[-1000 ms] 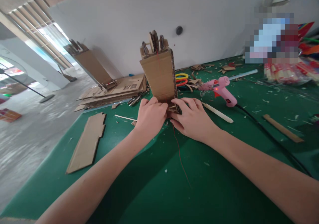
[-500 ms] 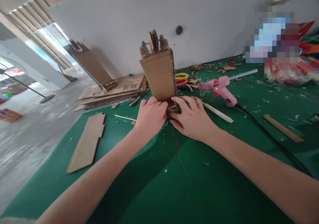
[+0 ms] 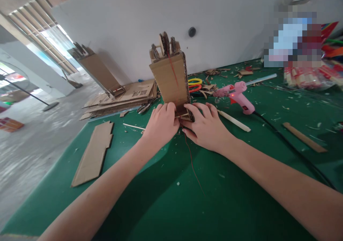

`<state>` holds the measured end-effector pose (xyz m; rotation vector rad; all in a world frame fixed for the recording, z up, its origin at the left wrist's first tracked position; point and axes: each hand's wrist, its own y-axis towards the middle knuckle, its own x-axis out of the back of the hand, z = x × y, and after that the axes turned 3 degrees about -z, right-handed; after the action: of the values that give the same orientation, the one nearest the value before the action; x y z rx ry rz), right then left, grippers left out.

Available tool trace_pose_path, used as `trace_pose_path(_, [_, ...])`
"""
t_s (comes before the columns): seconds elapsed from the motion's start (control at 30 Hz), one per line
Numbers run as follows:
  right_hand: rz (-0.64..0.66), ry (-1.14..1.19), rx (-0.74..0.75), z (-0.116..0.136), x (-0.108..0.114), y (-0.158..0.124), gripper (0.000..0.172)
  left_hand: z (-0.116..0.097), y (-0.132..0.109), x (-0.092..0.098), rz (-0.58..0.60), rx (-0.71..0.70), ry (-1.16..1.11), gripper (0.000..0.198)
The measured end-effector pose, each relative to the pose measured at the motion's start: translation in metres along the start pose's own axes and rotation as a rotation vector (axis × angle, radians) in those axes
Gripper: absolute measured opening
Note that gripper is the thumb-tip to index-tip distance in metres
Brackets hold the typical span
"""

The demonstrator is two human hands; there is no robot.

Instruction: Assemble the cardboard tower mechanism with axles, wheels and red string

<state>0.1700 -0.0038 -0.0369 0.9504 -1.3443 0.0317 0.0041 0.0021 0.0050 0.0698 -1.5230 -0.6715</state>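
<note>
A tall cardboard box (image 3: pixel 173 78) with a small stick frame at its foot stands upright on the green table (image 3: pixel 187 205). Round cardboard pieces on sticks top it. My left hand (image 3: pixel 163 121) is closed at the left side of the foot; its fingertips are partly hidden, so what they pinch cannot be made out. My right hand (image 3: pixel 205 124) grips the lower right edge of the box between thumb and fingers. A red thread (image 3: pixel 192 160) trails from under the hands toward me, and a red strand (image 3: pixel 173 71) hangs down the front of the box.
A pink glue gun (image 3: pixel 239 94) with a lit red light lies to the right, its black cable running across the table. Cut cardboard (image 3: pixel 93 153) lies at left. Behind it, another cardboard structure (image 3: pixel 100 71) stands by stacked sheets (image 3: pixel 134 92). Scissors (image 3: pixel 195 87) and scraps lie behind.
The red strand on the box front has shifted from near the top edge to hang loosely lower down. My left hand has moved slightly left; my right hand stays put.
</note>
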Motion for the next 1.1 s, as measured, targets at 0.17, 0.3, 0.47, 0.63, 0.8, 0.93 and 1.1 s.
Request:
trace_pose_path(0.17, [-0.001,0.001,0.007,0.000,0.000,0.000,0.032,0.007,0.005,0.005,-0.016,0.001,-0.074,0.002])
trace_pose_path(0.3, [0.002,-0.001,0.002,0.001,0.000,0.000,0.029,0.013,0.010,0.012,-0.002,-0.014,-0.043,0.009])
trace_pose_path(0.47, [0.005,0.008,0.006,0.001,0.002,0.000,0.029,0.019,0.013,0.023,-0.009,-0.002,0.006,0.012])
trace_pose_path(0.63, [-0.007,0.014,0.005,0.001,0.002,0.000,0.028,0.023,0.014,0.021,-0.007,0.009,0.014,0.017])
trace_pose_path(0.8, [0.004,0.021,0.007,0.001,0.003,0.000,0.028,0.022,0.014,0.018,-0.008,0.049,-0.027,0.019])
trace_pose_path(0.93, [0.013,0.024,0.007,0.001,0.003,0.000,0.028,0.020,0.014,0.023,-0.047,0.067,0.026,0.018])
trace_pose_path(1.1, [0.005,0.029,0.018,0.001,0.003,0.000,0.027,0.021,0.015,0.028,-0.054,0.073,0.155,0.032])
